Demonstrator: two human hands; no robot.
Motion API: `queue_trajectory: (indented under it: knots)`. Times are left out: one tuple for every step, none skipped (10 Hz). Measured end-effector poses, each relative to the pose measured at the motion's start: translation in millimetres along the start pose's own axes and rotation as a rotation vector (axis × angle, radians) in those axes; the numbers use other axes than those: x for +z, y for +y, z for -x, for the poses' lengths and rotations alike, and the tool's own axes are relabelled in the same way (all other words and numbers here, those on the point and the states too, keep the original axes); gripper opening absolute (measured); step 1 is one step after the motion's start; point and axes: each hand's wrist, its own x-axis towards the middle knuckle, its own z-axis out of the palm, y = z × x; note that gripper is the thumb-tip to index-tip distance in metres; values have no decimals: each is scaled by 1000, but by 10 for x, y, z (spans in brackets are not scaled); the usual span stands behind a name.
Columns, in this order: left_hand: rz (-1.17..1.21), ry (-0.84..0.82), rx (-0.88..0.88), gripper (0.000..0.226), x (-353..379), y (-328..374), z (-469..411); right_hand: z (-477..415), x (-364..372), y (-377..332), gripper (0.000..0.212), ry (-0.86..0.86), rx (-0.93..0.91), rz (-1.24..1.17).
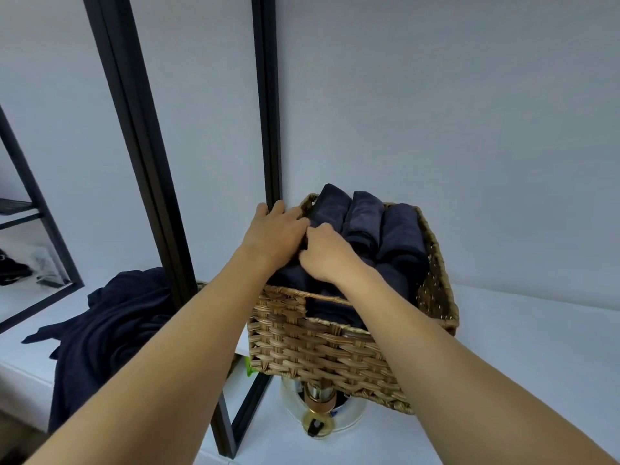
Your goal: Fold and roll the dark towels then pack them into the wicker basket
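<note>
A wicker basket (322, 350) sits on a white surface, tilted toward me. Several rolled dark towels (396, 229) stand side by side inside it. My left hand (275, 229) lies over the basket's left rim and the leftmost roll, fingers curled down over it. My right hand (327, 253) is beside it, fingers curled into the dark cloth of the near-left roll. Which part of the cloth each hand pinches is hidden by the knuckles. A loose pile of dark towels (114, 330) lies on the white surface at the left.
A black metal frame post (147, 162) and a second post (268, 95) rise just left of the basket. A clear glass container with a brown-capped bottle (320, 407) stands under the basket's front edge. A white wall is close behind.
</note>
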Motion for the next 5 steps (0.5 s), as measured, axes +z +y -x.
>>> queue_trajectory:
  knots:
    - [103,-121,-50,25,75,-42,25,11,116,33,37,-52,-31,42]
    - [116,-281,-86,35,100,-32,30,-10,171,79,33,-109,-8,41]
    - [72,-368,-82,41,66,-2,-4,4,39,124,29,-181,-28,-6]
    - [72,-380,-134,42,6,11,-64,139,-186,248,42,-106,-29,-136]
    - [295,-209,-201,34,-84,122,-195,337,-453,433,27,90,35,-488]
